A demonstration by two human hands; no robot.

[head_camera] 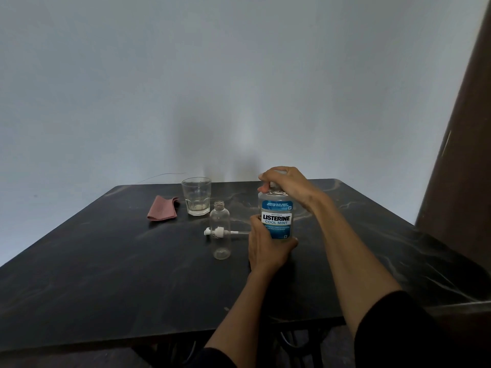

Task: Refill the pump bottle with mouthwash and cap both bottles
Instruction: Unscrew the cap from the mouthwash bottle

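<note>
Sleeves of dark fabric are framing the bottom of my view as both forearms are reaching out over the dark marbled bench (106,288). Nearest to me, my left hand (265,251) is wrapping the lower body of the clear mouthwash bottle with the blue Listerine Cool Mint label (276,219), its fingers curling round the base, which I judge is bracing the bottle upright against twisting. Above it, my right hand (288,185) is closing over the bottle's top, fingers bunched around what looks like the cap; whether the cap is loosening or already free I cannot tell, since the hand is hiding it. I am reading this as the opening step, with pouring not yet begun.

Just to the left, the small clear empty plastic pump bottle (220,229) is standing upright with its neck open, apart from the mouthwash bottle but near enough for an easy pour. Behind it, the white pump head with its dip tube (218,232) is lying flat on the bench, probably parked there to keep the neck clear.

Farther back, a clear faceted drinking glass (196,196) is standing near the far edge, and beside it to the left a folded dusty-pink cloth (162,209) is lying, likely handy for spills.
</note>
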